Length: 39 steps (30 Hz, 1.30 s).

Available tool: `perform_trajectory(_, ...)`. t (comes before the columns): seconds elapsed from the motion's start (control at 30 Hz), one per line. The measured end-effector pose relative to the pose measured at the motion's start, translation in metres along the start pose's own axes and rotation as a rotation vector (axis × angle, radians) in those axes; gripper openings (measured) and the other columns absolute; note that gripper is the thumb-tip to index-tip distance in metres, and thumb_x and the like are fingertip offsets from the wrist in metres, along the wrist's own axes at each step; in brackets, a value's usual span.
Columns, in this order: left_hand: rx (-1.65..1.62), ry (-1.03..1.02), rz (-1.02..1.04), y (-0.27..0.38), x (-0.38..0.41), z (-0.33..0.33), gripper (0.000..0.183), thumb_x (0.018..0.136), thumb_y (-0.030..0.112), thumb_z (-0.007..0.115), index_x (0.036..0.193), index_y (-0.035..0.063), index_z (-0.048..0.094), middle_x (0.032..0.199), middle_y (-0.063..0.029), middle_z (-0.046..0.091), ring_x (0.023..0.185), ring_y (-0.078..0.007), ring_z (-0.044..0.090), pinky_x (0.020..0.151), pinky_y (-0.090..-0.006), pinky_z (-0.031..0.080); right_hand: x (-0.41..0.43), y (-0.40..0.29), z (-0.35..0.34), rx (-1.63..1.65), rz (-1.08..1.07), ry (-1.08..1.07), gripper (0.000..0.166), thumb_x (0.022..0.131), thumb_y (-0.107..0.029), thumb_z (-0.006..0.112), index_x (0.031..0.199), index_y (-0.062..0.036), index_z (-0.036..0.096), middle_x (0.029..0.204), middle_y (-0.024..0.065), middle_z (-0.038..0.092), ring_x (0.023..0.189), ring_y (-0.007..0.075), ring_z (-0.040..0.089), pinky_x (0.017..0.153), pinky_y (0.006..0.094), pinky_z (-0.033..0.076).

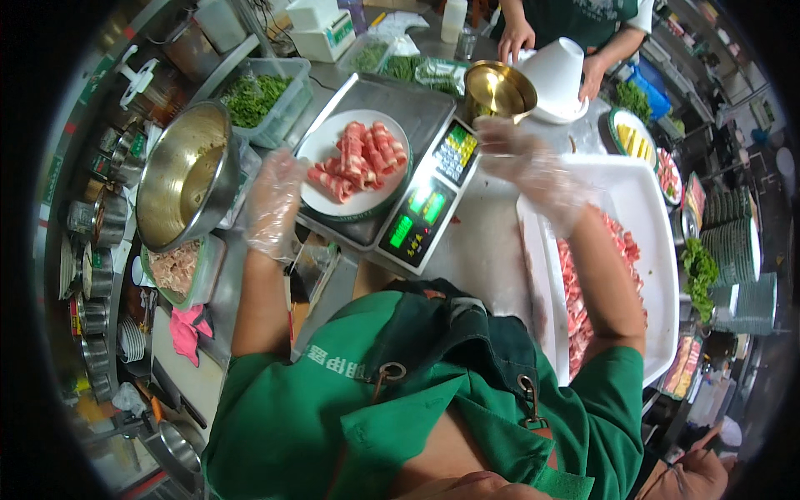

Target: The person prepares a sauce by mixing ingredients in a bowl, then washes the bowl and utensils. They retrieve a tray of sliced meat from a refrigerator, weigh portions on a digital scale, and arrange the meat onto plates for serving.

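A white plate (381,194) of rolled, thinly sliced raw meat (359,159) rests on the steel pan of a digital scale (431,103). My left hand (273,203), in a clear plastic glove, is at the plate's left rim; whether its fingers grip the rim cannot be told. The scale's lit display panel (419,219) faces me. My right hand (531,165), also gloved and slightly blurred, hovers beside the keypad with nothing visible in it. Beneath my right forearm lies a white tray (656,250) with many meat slices (578,312).
Left of the scale stand a large steel bowl (212,181), a tub of leafy greens (256,97) and a tub of pale sliced meat (175,265). A brass-coloured pot (500,90) sits beyond the scale. Across the table, a co-worker's hands (517,40) are at white dishes (553,78).
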<state>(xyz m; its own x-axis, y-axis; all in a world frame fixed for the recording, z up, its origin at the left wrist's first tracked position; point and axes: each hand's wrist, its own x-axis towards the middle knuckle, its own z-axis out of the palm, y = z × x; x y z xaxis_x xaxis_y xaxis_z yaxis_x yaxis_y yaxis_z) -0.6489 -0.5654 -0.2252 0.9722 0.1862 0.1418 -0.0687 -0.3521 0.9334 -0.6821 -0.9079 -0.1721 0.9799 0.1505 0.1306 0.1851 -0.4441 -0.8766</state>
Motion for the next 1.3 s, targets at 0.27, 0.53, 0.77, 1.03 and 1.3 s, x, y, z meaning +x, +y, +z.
perform_trajectory(0.27,-0.148,0.043,-0.034,0.000,-0.021,0.004,0.032,0.087,0.018,0.062,0.113,0.0013,0.055,0.104,-0.0060,0.060,0.087,-0.0127,0.058,0.070,-0.0236,0.046,-0.151,0.074,-0.143,-0.009,0.509,0.428,0.043,0.076,-0.011,0.065,0.117,0.0004,0.055,0.102,0.0112,0.059,0.093,0.0178,0.056,0.083,0.0316,0.046)
perform_trajectory(0.53,0.011,-0.095,0.163,0.023,-0.040,0.045,0.024,0.089,0.010,0.057,0.111,-0.0001,0.055,0.102,-0.0060,0.060,0.089,-0.0140,0.060,0.069,-0.0234,0.046,-0.204,0.151,-0.185,-0.536,0.710,0.411,0.040,0.073,-0.003,0.061,0.112,-0.0056,0.060,0.106,0.0121,0.063,0.094,0.0210,0.059,0.081,0.0317,0.047)
perform_trajectory(0.77,0.053,-0.170,0.131,0.015,-0.046,0.064,0.022,0.088,0.002,0.052,0.110,-0.0009,0.055,0.103,-0.0087,0.059,0.086,-0.0141,0.060,0.068,-0.0234,0.045,-0.181,0.174,-0.160,-0.359,0.547,0.210,0.036,0.079,-0.011,0.060,0.114,-0.0073,0.060,0.114,0.0147,0.061,0.106,0.0255,0.058,0.092,0.0322,0.045)
perform_trajectory(1.03,0.009,-0.181,0.091,0.009,-0.053,0.064,0.023,0.089,0.006,0.054,0.111,0.0000,0.054,0.098,-0.0061,0.059,0.086,-0.0116,0.059,0.067,-0.0213,0.042,-0.097,0.179,-0.102,-0.923,0.313,-0.015,0.038,0.077,-0.011,0.059,0.115,-0.0092,0.059,0.109,0.0137,0.062,0.104,0.0277,0.059,0.089,0.0336,0.046)
perform_trajectory(1.3,0.032,-0.117,0.051,-0.005,-0.058,0.051,0.026,0.089,0.006,0.053,0.114,-0.0008,0.053,0.095,-0.0063,0.060,0.085,-0.0110,0.059,0.065,-0.0212,0.042,-0.107,0.189,-0.155,-0.298,0.609,0.253,0.040,0.075,-0.002,0.061,0.114,-0.0052,0.058,0.094,0.0114,0.063,0.082,0.0166,0.059,0.075,0.0276,0.050)
